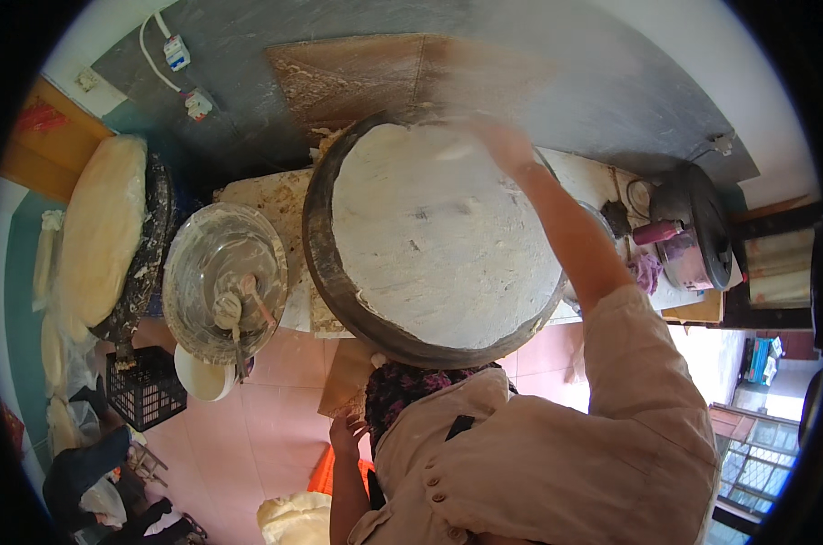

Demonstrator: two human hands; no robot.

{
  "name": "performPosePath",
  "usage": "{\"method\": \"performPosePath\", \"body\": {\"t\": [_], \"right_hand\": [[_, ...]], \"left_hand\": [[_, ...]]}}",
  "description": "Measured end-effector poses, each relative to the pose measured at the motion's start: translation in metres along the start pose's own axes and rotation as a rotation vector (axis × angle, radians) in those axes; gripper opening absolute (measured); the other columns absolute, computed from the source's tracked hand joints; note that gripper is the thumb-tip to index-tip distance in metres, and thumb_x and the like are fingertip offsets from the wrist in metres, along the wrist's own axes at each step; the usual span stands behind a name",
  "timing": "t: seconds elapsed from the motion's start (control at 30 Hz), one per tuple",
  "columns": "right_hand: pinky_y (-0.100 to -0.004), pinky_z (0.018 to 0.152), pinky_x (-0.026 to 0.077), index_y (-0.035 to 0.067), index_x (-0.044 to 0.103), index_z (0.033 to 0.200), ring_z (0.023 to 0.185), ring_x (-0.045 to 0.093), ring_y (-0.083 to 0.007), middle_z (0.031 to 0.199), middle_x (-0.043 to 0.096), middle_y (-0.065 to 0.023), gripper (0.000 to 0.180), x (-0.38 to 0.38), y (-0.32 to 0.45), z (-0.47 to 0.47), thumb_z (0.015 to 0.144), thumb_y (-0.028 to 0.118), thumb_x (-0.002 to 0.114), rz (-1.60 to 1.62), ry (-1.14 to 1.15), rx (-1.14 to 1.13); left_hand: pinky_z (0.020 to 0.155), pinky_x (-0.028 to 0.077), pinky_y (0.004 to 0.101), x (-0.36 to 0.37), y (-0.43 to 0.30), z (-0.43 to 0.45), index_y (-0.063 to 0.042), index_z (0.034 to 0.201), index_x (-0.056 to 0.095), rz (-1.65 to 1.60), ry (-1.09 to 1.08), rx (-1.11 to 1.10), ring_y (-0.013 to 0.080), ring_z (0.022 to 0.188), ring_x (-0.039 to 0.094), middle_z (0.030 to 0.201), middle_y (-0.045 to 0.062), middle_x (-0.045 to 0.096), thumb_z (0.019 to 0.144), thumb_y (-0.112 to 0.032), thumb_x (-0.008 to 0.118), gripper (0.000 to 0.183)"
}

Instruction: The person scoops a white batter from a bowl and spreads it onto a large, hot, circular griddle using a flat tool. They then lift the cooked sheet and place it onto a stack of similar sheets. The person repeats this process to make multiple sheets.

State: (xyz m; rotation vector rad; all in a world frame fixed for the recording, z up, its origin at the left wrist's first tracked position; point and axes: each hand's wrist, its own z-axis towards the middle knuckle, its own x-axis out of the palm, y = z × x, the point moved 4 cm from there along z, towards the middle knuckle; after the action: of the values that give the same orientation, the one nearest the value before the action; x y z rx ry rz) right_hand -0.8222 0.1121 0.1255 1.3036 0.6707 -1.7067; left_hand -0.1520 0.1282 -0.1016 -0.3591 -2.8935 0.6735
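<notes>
A large round griddle [323,225] with a dark rim stands before me, and a thin pale layer of batter [445,245] covers most of its top. My right hand [500,139] reaches over to its far edge, blurred, with steam around it. Whether that hand holds something, I cannot tell. My left hand [348,430] hangs low at my side with its fingers apart, beside a brown board [343,381]. To the left of the griddle, a clear basin [180,286] smeared with batter holds a ladle [227,311] and a pink-handled utensil [258,300].
A stack of pale flat sheets [105,231] under plastic is at far left. Below are a black crate [146,388] and a white bucket [205,375]. On the right are a dark-lidded pot [707,225], a pink bottle [656,232] and a purple cloth [646,272].
</notes>
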Motion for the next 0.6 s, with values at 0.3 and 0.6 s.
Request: {"method": "performPosePath", "body": {"t": [0.3,0.6], "right_hand": [[-0.0356,0.098,0.042,0.011,0.063,0.119,0.116,0.055,-0.0269,0.123,0.062,-0.0102,0.032,-0.024,-0.018,-0.016,0.096,0.024,0.045,0.477,0.402,0.117],[-0.0368,0.088,0.049,0.013,0.064,0.114,0.104,0.060,-0.0306,0.117,0.064,-0.0101,0.026,-0.069,-0.061,-0.099,0.096,0.017,0.046,0.215,0.276,0.047]], "left_hand": [[0.075,0.055,0.0407,-0.019,0.025,-0.015,-0.001,0.123,0.051,-0.044,-0.036,0.002,0.0256,0.082,0.061,0.095,0.011,0.056,0.095,-0.033,0.049,0.043],[0.077,0.053,0.0423,0.020,0.013,-0.008,-0.005,0.115,0.055,-0.048,0.018,0.006,0.0241,0.081,0.060,0.093,0.008,0.057,0.094,-0.031,0.050,0.034]]}}
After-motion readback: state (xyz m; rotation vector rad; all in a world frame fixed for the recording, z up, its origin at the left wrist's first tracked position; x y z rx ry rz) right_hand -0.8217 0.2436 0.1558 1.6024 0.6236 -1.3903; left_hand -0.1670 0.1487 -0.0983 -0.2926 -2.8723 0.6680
